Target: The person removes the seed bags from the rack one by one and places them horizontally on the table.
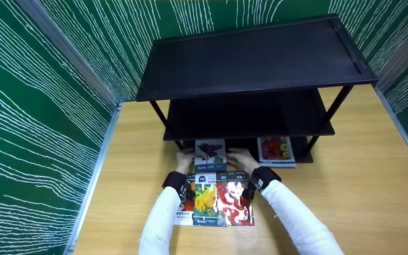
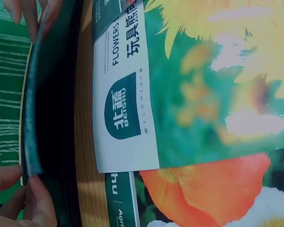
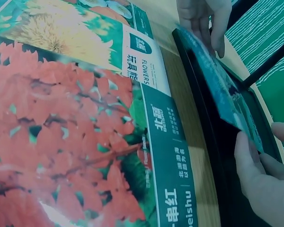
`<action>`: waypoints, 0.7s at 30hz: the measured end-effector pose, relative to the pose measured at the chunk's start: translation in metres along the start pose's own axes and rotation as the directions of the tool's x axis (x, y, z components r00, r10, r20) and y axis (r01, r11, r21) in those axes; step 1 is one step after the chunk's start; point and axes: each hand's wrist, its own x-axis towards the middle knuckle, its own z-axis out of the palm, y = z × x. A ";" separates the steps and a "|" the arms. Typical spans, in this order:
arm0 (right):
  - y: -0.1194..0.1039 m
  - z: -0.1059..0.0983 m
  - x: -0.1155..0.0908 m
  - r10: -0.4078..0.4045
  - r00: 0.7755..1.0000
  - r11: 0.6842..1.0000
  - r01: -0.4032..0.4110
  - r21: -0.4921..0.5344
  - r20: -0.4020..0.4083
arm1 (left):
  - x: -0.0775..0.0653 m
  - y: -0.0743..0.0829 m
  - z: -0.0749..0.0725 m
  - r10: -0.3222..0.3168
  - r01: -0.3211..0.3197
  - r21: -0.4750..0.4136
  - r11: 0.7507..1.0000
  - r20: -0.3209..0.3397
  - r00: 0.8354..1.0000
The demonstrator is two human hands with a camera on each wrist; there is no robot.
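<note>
The person's left hand is pinching one side edge of a flat, rectangular seed packet with a pale grey face, a dark purple leafy plant and a dark teal band, its grip narrowing with fingers and thumb on either side of it. The right hand is holding the opposite edge in the same way, its grip closing thinly on the packet near a corner. The packet is tilting at the front of the lowest level of a black three-tier shelf, towards its left end. On that same level, further right, a glossy packet with red and green produce on a white border is lying with its lower end jutting past the edge. Just in front of the shelf, three glossy packets are lying on the pale wood-grain counter in an overlapping row: a red-flowered packet with a dark green band is covering part of a yellow-flowered packet with a white header, which is overlapping an orange-flowered packet. Black wrist straps are circling both wrists, and white sleeves are covering the forearms
</note>
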 end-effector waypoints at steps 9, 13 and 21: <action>0.002 -0.005 0.001 0.025 0.995 0.996 -0.033 -0.081 -0.097 | -0.077 0.101 0.009 -0.249 0.260 -0.139 0.955 0.093 0.964; 0.003 -0.008 0.001 0.032 0.992 0.995 -0.042 -0.089 -0.118 | -0.097 0.127 0.008 -0.288 0.306 -0.134 0.943 0.139 0.948; -0.002 -0.014 -0.002 0.046 0.995 0.999 -0.045 0.010 -0.085 | -0.184 0.251 0.015 -0.315 0.336 -0.127 0.933 0.160 0.936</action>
